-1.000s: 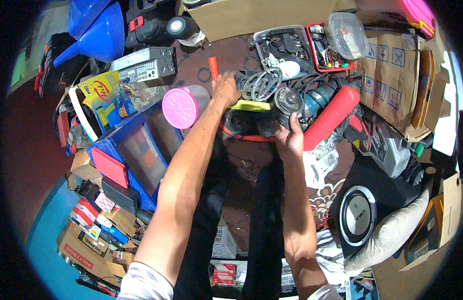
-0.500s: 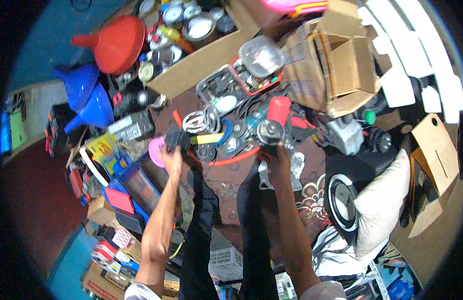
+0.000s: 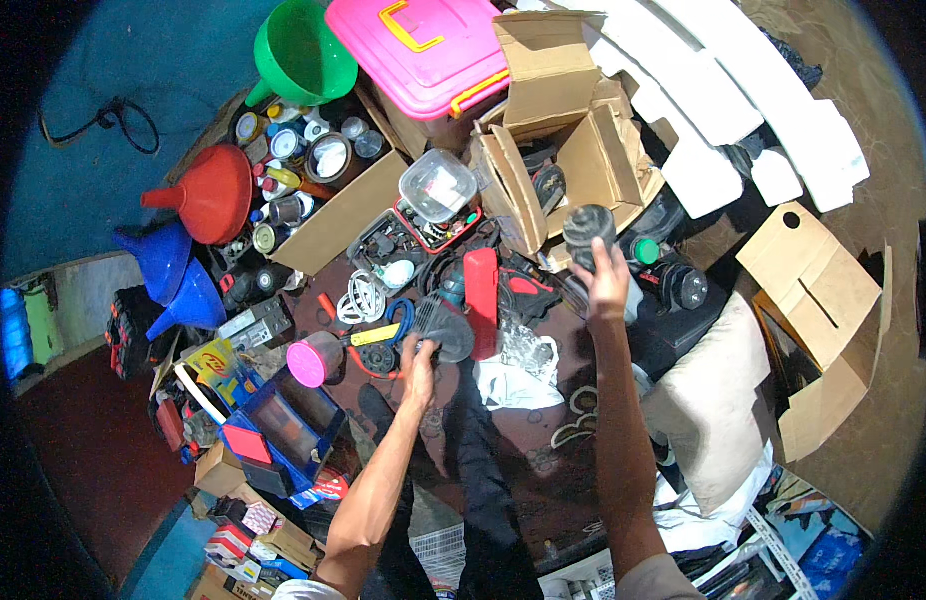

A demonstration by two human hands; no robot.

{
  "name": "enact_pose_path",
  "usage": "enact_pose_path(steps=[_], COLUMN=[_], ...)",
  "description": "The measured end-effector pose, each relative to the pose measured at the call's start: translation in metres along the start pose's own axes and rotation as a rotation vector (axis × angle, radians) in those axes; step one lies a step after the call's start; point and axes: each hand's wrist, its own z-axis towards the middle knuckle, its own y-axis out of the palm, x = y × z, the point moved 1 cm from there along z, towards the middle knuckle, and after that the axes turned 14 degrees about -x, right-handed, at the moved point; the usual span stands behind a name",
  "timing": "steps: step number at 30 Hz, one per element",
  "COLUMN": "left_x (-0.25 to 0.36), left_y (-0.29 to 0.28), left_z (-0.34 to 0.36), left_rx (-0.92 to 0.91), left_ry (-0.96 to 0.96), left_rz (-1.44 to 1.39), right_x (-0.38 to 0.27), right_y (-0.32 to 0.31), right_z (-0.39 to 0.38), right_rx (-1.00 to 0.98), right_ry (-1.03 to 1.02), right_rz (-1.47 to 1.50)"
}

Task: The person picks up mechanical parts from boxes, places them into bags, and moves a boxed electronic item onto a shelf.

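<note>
In the middle, my left hand (image 3: 417, 375) grips a dark grey round ribbed part (image 3: 447, 332), blurred by motion. It is above the pile of cables and tools, near a yellow-handled tool (image 3: 375, 335) and a red case (image 3: 481, 300). Farther right, my right hand (image 3: 607, 283) is raised with its fingers around a dark, short cylindrical part (image 3: 589, 228). That part is by the near edge of an open cardboard box (image 3: 513, 195), which has dark items inside. What kind of parts these are I cannot make out.
Several bottles and cans fill a carton (image 3: 328, 215) at the far left, beside red (image 3: 215, 195) and blue funnels (image 3: 168, 268). A pink lidded bin (image 3: 423, 50) stands behind. White foam pieces (image 3: 713, 95) and a pale cushion (image 3: 708, 400) lie on the right. A pink cup (image 3: 313, 360) sits left.
The view has shifted right. My right hand has carried its part from the pile up to the cardboard box. My left hand has moved right, away from the pink cup, over the pile.
</note>
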Motion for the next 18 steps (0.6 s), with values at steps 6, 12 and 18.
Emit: enact_pose_path(steps=[6,12,18], left_x=[0.061,0.108,0.147], left_y=[0.098,0.104,0.128], left_z=[0.018,0.019,-0.004], left_rx=[-0.212,-0.244,-0.314], left_ry=[0.058,0.084,0.317], left_rz=[-0.115,0.077,0.661], right_x=[0.028,0.019,-0.013], right_y=[-0.015,0.022,0.028], right_z=[0.086,0.055,-0.061], right_rx=[0.035,-0.164,-0.410], right_ry=[0.152,0.059,0.066], right_rz=[-0.557,-0.641,-0.123])
